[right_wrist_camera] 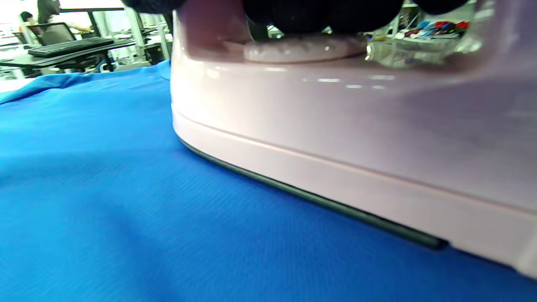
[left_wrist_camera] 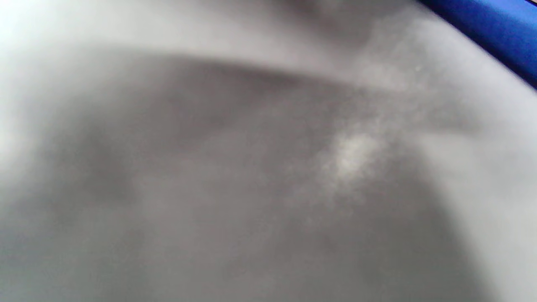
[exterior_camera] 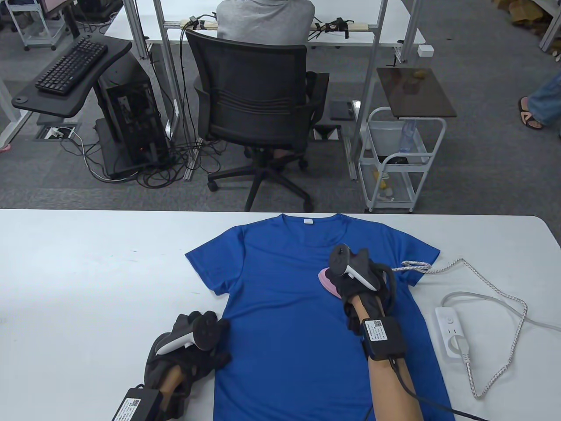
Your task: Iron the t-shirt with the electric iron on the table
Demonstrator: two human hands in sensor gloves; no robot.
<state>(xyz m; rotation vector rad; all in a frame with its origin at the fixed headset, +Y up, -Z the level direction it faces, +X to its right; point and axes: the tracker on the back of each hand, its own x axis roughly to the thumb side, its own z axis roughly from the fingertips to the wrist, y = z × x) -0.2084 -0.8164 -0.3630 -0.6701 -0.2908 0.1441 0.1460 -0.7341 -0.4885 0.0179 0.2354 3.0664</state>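
Observation:
A blue t-shirt (exterior_camera: 289,315) lies flat on the white table (exterior_camera: 87,272), collar toward the far edge. My right hand (exterior_camera: 350,280) grips the handle of a pink electric iron (exterior_camera: 326,280), which sits on the shirt's right chest and is mostly hidden under the hand. In the right wrist view the iron (right_wrist_camera: 335,126) rests sole-down on the shirt (right_wrist_camera: 126,209), with my gloved fingers (right_wrist_camera: 319,12) wrapped over the handle. My left hand (exterior_camera: 206,346) rests on the table at the shirt's left side, fingers touching its edge. The left wrist view is a blur of table with a strip of shirt (left_wrist_camera: 495,25).
A white power strip (exterior_camera: 453,333) lies right of the shirt with the iron's braided cord (exterior_camera: 504,307) plugged in and looping across the table. Beyond the table's far edge stand an office chair (exterior_camera: 258,109) and a white trolley (exterior_camera: 401,162).

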